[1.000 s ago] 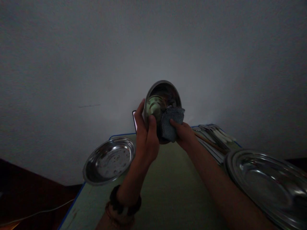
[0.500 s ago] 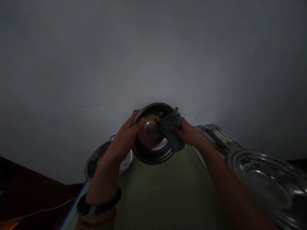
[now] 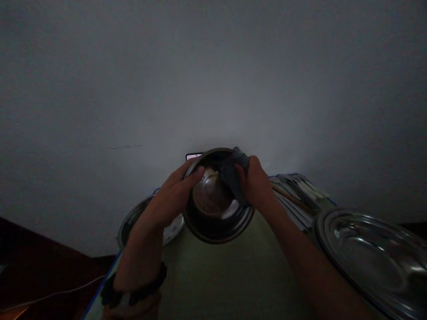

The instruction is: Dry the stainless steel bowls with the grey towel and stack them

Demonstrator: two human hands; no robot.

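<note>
A round metal bowl (image 3: 213, 195) is held up above the table, its shiny inside turned toward me. My left hand (image 3: 176, 191) grips the bowl's left rim, thumb inside and the other fingers hidden behind it. A dark grey cloth (image 3: 233, 175) is bunched in my right hand (image 3: 256, 182), which presses it over the bowl's right rim and inner wall. The right fingers are partly hidden by the cloth and bowl.
The greenish table (image 3: 213, 275) stands against a grey wall (image 3: 213, 80). Large stacked metal dishes (image 3: 370, 258) lie at the right, with several pieces of cutlery (image 3: 300, 191) behind them. Another metal basin (image 3: 133, 218) is at the left. A phone (image 3: 193, 156) shows behind the bowl.
The bowl has come slightly lower and nearer. My right hand has moved the cloth a little left and up along the rim, bunching it more. The phone shows more.
</note>
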